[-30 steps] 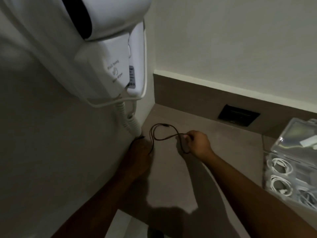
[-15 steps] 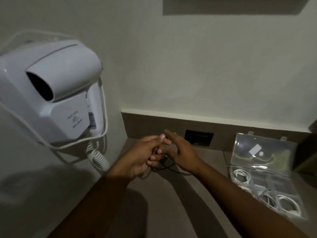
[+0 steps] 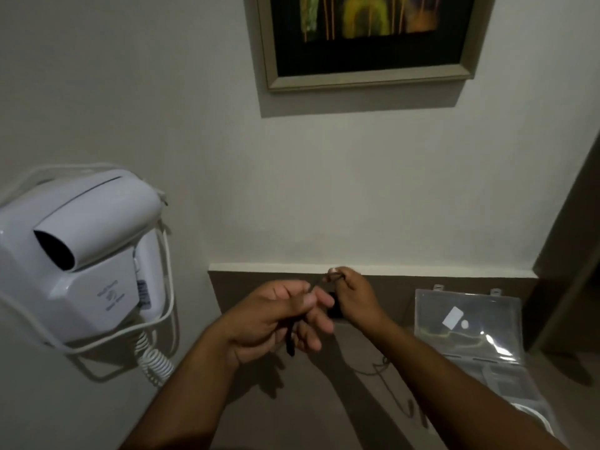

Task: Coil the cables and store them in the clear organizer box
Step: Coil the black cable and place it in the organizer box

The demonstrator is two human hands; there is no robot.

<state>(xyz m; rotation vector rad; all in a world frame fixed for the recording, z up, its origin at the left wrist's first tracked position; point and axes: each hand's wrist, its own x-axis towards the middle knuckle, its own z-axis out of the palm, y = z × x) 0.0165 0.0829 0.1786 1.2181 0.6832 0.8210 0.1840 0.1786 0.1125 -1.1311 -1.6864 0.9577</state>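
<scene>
A thin black cable [image 3: 290, 340] is held between both hands above the brown counter. My left hand [image 3: 276, 316] pinches it, and a short end hangs down below the fingers. My right hand [image 3: 352, 295] is raised a little higher and to the right, with its fingertips pinched on another part of the cable. A loose stretch of the cable [image 3: 384, 368] trails on the counter under my right forearm. The clear organizer box [image 3: 467, 323] stands open at the right, its lid leaning on the wall; a white coiled cable [image 3: 535, 415] shows in a near compartment.
A white wall-mounted hair dryer [image 3: 81, 264] with a coiled cord [image 3: 156, 362] hangs at the left. A framed picture [image 3: 367, 37] hangs on the wall above. A dark socket plate [image 3: 334, 311] sits in the brown backsplash behind my hands.
The view has tilted up, so the picture now shows. Both hands have lifted off the counter with the cable, and my right hand has pulled up and away from the left.
</scene>
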